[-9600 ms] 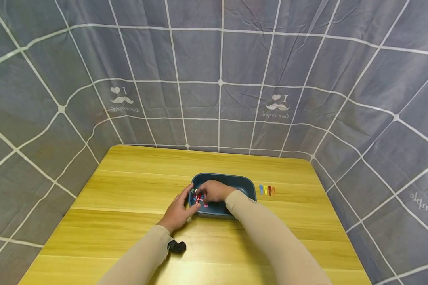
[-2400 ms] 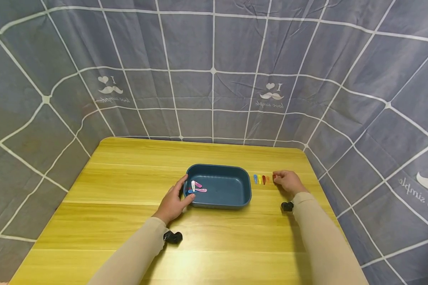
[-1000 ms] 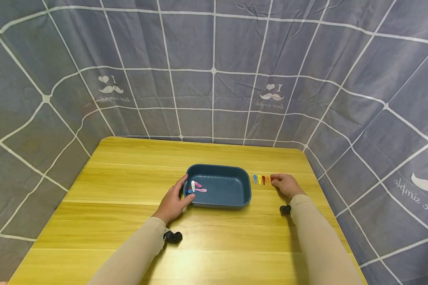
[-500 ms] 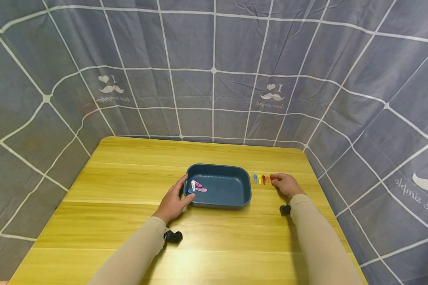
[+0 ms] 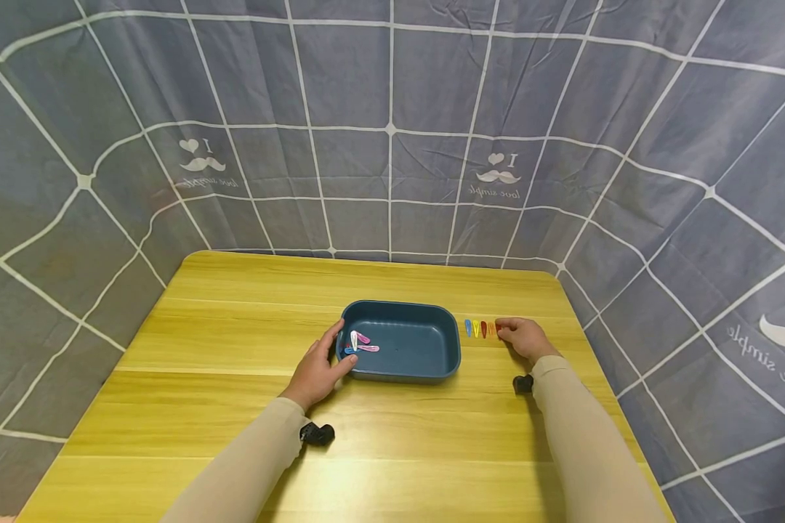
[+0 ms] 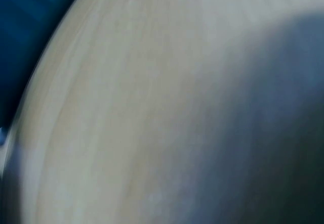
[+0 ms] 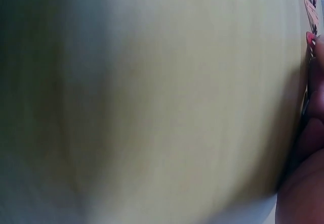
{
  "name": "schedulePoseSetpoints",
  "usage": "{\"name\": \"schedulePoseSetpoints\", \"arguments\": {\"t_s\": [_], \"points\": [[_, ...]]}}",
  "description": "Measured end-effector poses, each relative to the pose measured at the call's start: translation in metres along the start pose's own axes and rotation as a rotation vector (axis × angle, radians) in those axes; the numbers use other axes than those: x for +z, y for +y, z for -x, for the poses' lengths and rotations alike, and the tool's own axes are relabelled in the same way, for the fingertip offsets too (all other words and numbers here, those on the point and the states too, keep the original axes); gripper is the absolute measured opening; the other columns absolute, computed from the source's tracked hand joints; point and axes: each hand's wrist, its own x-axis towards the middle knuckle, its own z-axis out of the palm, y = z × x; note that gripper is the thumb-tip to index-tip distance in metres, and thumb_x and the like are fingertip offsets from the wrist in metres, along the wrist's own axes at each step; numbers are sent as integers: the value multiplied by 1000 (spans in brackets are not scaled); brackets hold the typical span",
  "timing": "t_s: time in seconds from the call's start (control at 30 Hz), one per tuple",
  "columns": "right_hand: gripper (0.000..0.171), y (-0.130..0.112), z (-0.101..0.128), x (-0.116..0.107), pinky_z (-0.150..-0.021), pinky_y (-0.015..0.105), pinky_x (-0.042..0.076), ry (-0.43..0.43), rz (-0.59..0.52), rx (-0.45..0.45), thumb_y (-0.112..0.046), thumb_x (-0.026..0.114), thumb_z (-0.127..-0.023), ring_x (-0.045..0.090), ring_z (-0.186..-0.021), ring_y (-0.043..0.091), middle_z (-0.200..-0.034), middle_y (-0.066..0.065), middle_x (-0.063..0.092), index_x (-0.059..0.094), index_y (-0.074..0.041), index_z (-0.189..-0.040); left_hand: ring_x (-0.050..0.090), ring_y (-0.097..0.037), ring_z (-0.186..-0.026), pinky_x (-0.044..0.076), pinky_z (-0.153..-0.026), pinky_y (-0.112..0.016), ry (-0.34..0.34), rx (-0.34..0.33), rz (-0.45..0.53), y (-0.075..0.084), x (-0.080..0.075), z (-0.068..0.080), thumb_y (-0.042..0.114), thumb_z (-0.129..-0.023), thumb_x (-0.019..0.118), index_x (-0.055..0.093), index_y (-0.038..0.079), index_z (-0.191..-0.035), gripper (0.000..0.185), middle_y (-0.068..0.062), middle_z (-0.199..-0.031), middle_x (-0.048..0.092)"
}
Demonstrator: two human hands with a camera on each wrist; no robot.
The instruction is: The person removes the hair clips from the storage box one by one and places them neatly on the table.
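Note:
A dark blue tray (image 5: 432, 359) sits mid-table with several hair clips (image 5: 360, 343) at its left end, white, pink and blue. My left hand (image 5: 317, 367) grips the tray's left rim, thumb over the edge. A row of clips (image 5: 479, 329) lies right of the tray: blue, yellow, dark red, orange. My right hand (image 5: 526, 338) rests at the row's right end, curled fingertips pinching a red clip (image 5: 499, 328). In the right wrist view the red clip (image 7: 310, 37) shows beside a fingertip (image 7: 316, 82). The left wrist view is blurred, with the tray (image 6: 20, 21) at top left.
The yellow wooden table (image 5: 235, 407) is walled on three sides by a grey checked cloth (image 5: 392, 145). Its right edge runs close to my right forearm. Black wrist cameras (image 5: 317, 434) hang under both sleeves.
Over the last second nothing moves. Before that, my right hand left the tray, went to the row's right end, then slid slightly left with the red clip.

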Motion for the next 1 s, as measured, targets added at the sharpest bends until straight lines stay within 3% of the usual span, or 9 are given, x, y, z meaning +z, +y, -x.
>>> {"name": "schedulePoseSetpoints", "arguments": {"t_s": [0.77,1.0], "points": [[42,1,1,0,-119,59,41,10,1,-13,-16,58,-109,52,-140,47,-148,27,59,59,2,-147,41,-44,-153,37,-120,-68,2,3,-7,0,0,0,49,-99,70,29,31,-167,82,-13,-168,42],[45,3,1,-1,-122,59,38,4,-46,-6,-20,54,-111,45,-146,47,-154,26,54,55,1,-150,39,-45,-154,36,-120,-68,0,-3,-3,0,0,1,50,-99,70,29,32,-167,82,-13,-168,41]]}}
